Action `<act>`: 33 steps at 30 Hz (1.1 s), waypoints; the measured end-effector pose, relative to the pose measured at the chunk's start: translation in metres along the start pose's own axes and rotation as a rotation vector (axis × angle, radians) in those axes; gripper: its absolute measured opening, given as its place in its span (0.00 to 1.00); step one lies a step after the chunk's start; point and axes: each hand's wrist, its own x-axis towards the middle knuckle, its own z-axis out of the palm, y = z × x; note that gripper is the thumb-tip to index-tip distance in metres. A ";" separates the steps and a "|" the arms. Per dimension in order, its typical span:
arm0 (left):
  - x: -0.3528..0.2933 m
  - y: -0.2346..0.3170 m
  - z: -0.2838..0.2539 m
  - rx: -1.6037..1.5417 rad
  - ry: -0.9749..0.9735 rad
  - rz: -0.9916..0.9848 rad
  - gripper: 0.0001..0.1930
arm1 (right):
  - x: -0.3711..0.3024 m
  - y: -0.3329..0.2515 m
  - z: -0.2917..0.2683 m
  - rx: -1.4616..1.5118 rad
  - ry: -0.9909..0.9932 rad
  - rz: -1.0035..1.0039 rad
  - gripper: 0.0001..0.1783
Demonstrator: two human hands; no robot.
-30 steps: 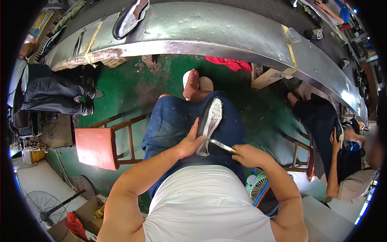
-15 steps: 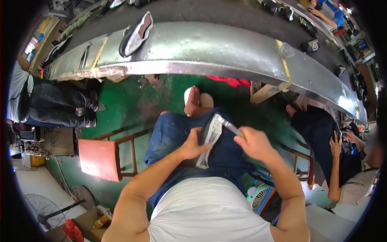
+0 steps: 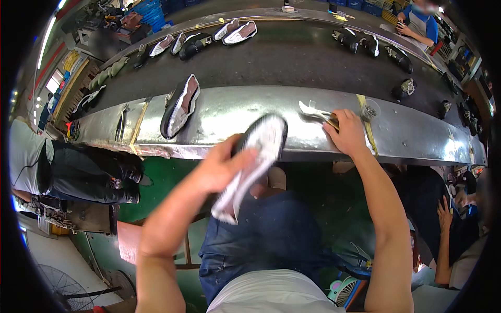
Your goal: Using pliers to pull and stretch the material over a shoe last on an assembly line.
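Observation:
My left hand (image 3: 222,167) is closed around the middle of a black shoe (image 3: 261,138), thumb across its pale underside. The shoe is blurred by motion and hangs tilted above my lap, its rounded end over the front edge of the metal bench (image 3: 229,101). On the right, my right hand (image 3: 347,130) has its fingers closed on the handle of metal pincers (image 3: 313,111). Their shiny jaws point left, at the bench surface. A second black shoe (image 3: 180,107) with a brown and white underside rests on the bench to the left.
Several shoes (image 3: 195,44) stand on the dark surface (image 3: 282,60) beyond the metal strip. A slim metal tool (image 3: 121,124) lies at the bench's left. A clear round cup (image 3: 370,109) sits right of my hand. People are at left, right and far right; a stool (image 3: 129,241) stands left.
Both hands have moved forward from my lap. My left hand has lifted the shoe toward the bench; my right hand has carried the pincers away from the shoe onto the bench. The view has tilted up.

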 end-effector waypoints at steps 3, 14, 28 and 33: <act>0.093 0.054 -0.023 0.747 0.079 0.388 0.32 | -0.003 0.012 -0.001 0.002 -0.015 0.043 0.22; 0.332 -0.049 -0.065 1.773 0.115 0.426 0.30 | 0.006 0.004 0.011 0.063 0.005 0.003 0.24; 0.242 -0.058 -0.210 1.382 0.510 -0.121 0.34 | 0.005 0.007 0.000 0.008 -0.028 0.072 0.23; 0.198 -0.084 -0.256 0.571 0.294 -0.323 0.43 | 0.008 0.004 0.007 0.012 -0.027 0.062 0.23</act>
